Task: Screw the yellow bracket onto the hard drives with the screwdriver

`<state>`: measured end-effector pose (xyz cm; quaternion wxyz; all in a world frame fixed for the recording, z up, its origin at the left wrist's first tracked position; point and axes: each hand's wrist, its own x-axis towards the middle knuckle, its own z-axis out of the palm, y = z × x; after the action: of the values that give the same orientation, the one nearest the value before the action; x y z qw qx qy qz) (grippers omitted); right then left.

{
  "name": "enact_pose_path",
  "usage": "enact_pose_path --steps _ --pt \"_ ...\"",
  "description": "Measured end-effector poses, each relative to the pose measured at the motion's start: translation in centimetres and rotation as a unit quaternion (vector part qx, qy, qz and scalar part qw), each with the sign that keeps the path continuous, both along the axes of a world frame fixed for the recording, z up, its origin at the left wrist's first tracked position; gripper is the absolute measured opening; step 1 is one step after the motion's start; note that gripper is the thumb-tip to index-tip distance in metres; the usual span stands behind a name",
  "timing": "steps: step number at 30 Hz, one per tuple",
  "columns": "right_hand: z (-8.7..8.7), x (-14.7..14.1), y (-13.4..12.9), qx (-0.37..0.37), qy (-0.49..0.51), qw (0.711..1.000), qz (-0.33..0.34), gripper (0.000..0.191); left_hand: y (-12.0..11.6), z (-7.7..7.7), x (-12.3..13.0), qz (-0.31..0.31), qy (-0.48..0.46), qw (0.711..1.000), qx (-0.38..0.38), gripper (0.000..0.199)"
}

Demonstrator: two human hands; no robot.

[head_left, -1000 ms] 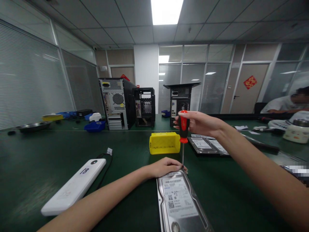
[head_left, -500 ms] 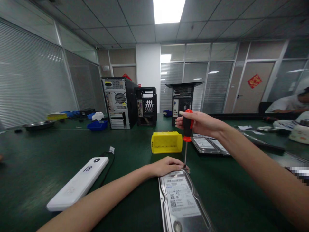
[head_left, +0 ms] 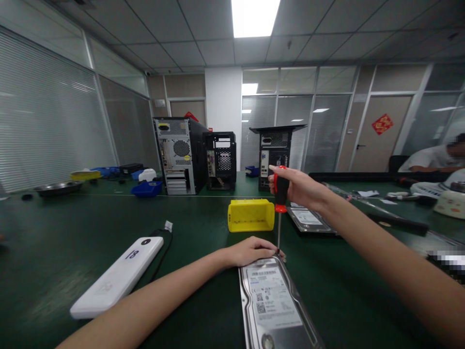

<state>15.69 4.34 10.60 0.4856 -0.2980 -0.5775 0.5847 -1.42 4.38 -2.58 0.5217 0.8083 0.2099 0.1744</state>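
A silver hard drive (head_left: 278, 300) with a white label lies on the green table (head_left: 196, 310). My left hand (head_left: 250, 252) is closed over the drive's far end, its fingers wrapped round that edge. In my right hand (head_left: 296, 186) is a red and black screwdriver (head_left: 281, 196), held upright by the handle. Its tip meets the drive's far edge beside my left fingertips; the exact contact point is too small to make out. Just beyond my left hand a yellow bin (head_left: 250, 215) lies with its open side facing me.
More hard drives (head_left: 307, 218) lie behind my right wrist. On the left is a white power bank (head_left: 118, 276) with a black cable. Computer cases (head_left: 178, 155), blue bins (head_left: 147, 188) and a metal tray (head_left: 58, 188) stand farther back. A person (head_left: 428, 157) sits at the far right.
The fingers of my right hand have shifted round the screwdriver handle, and the wrist has moved slightly left. My left hand and the drive have stayed in place.
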Motion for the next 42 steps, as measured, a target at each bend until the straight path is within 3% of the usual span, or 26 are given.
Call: enact_pose_path --steps 13,26,42 --pt "0.8 0.7 -0.3 0.034 0.023 0.999 -0.009 0.025 0.1 -0.1 -0.2 0.006 0.009 1.000 0.022 0.034" --pt "0.4 0.2 -0.3 0.021 0.005 0.999 -0.037 0.034 0.0 -0.1 -0.2 0.007 -0.001 1.000 0.013 0.036" --pt "0.3 0.0 -0.6 0.018 -0.005 0.999 -0.041 0.033 0.0 0.0 -0.2 -0.003 -0.004 1.000 0.001 0.035"
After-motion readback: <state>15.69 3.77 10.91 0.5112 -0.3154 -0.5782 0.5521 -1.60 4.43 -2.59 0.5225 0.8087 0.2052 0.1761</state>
